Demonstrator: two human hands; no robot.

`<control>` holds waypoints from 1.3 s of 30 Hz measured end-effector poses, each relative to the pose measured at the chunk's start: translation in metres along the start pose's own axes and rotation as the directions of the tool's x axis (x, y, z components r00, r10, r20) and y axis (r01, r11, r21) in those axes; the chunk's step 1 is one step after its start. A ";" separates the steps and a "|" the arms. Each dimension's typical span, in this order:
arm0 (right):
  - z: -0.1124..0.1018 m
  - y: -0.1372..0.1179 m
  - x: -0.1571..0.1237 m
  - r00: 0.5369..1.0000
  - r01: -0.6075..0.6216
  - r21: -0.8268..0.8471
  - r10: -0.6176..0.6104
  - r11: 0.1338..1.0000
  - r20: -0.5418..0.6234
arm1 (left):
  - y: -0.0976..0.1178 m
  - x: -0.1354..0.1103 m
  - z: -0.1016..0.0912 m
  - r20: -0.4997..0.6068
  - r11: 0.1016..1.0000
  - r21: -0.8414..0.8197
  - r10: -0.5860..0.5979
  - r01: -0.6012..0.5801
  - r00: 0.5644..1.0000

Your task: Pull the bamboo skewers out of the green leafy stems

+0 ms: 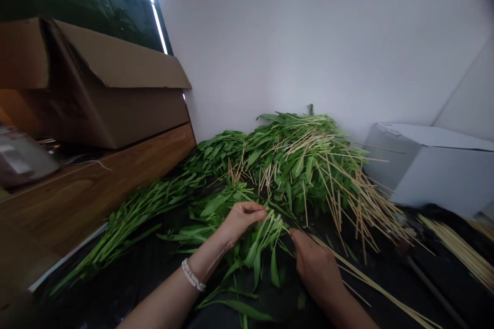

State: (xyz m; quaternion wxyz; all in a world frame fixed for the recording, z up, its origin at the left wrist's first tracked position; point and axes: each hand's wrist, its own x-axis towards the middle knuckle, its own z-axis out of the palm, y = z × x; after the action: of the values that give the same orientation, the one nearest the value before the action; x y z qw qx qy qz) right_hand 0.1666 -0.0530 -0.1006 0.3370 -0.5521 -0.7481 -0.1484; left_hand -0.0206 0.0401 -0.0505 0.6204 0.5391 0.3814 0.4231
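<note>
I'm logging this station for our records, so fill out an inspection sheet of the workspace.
Surface: dark covering.
Work things: leafy greens piled by the pale wall; many thin sticks protrude at right.
Clutter: loose sticks lower right; dark rod, purpose unclear.
Left hand: pinching at green stems.
Right hand: closed, apparently on a stick end beside those stems.
Cables: thin white cord on wooden ledge, purpose unclear.
Surroundings: open cardboard box left, white box right.

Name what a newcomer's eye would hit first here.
Probably the big leafy heap bristling with pale sticks, before the white wall. Then the left hand and right hand, low centre, at a small green bunch. The open cardboard box looms at left.
</note>
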 end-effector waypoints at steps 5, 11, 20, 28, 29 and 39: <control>-0.002 -0.002 0.002 1.000 0.006 -0.012 -0.006 1.000 -0.012 | -0.001 0.000 -0.001 0.017 1.000 0.024 0.014 -0.015 1.000; 0.000 -0.004 0.005 0.997 0.035 -0.009 -0.035 0.999 -0.070 | 0.007 -0.007 0.003 0.165 0.993 0.063 0.084 -0.096 0.983; -0.012 0.010 0.009 0.999 -0.009 0.055 0.007 0.998 0.032 | 0.019 -0.005 -0.007 0.042 0.993 -0.077 0.089 -0.086 0.995; -0.039 0.030 0.024 0.973 -0.232 0.163 0.231 0.959 0.023 | 0.015 -0.003 -0.009 0.019 0.994 -0.052 0.099 -0.097 0.995; -0.043 0.031 0.026 0.966 -0.256 0.188 0.259 0.948 0.010 | 0.014 -0.003 -0.009 0.038 0.995 -0.028 0.100 -0.099 0.994; -0.065 0.022 0.047 0.915 -0.394 0.486 0.381 0.780 0.130 | 0.000 0.007 -0.010 0.173 0.991 0.089 0.084 -0.100 0.981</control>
State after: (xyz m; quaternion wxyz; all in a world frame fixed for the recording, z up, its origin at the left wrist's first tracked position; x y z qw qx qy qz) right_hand 0.2009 -0.0497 -0.0252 0.4832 -0.5884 -0.6349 0.1307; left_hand -0.0273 0.0499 -0.0522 0.6030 0.6197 0.3224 0.3852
